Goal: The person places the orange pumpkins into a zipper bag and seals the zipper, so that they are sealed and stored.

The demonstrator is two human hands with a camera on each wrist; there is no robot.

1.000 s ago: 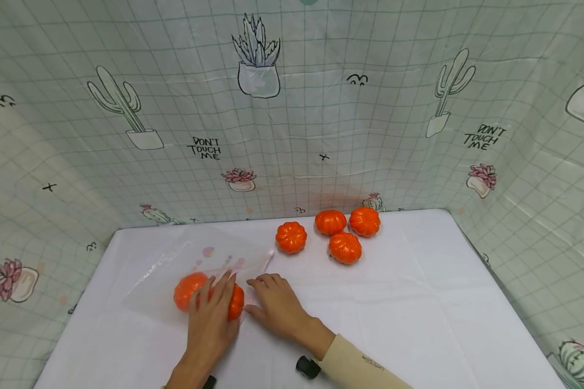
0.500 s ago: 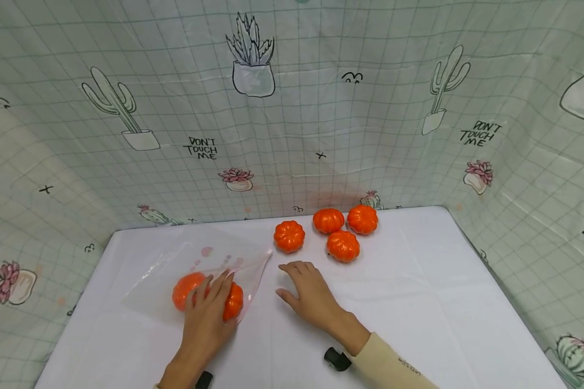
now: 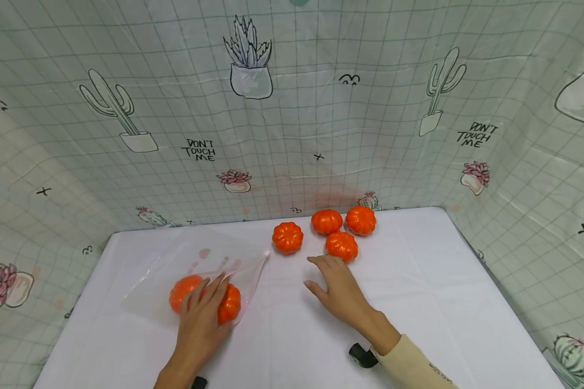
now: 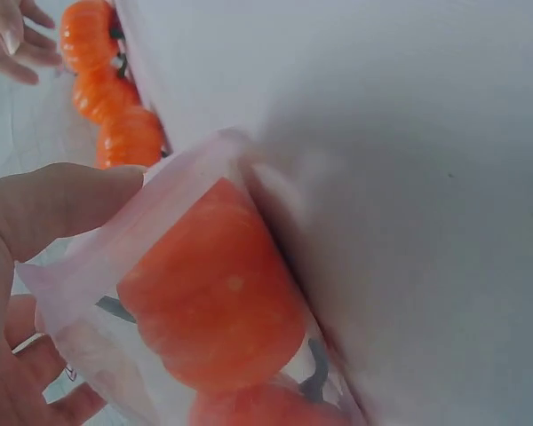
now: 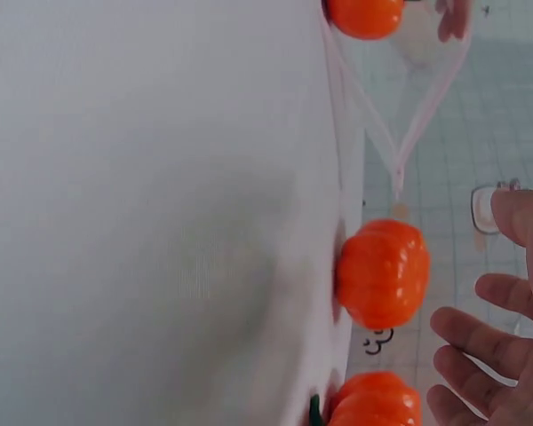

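A clear plastic bag (image 3: 240,266) with a pink rim lies on the left part of the table, its mouth facing right. Inside it are orange toy pumpkins, one (image 3: 180,292) farther left and another (image 3: 230,304) near the mouth. My left hand (image 3: 199,320) holds the bag by its mouth, with the thumb (image 4: 89,204) at the rim and the fingers spread over the pumpkins. To the right, my right hand (image 3: 342,289) reaches over the table with nothing in it, fingers extended. Its fingertips are close in front of the nearest loose pumpkin (image 3: 342,246).
Several pumpkins stand at the back of the table: one (image 3: 287,237) by itself near the bag's corner, others (image 3: 326,221) grouped to its right. A patterned cloth wall (image 3: 292,135) rises behind the white table (image 3: 418,302) and along its sides.
My right hand has moved away from the bag's mouth, rightward and slightly forward toward the grouped pumpkins. The left hand has stayed on the bag.
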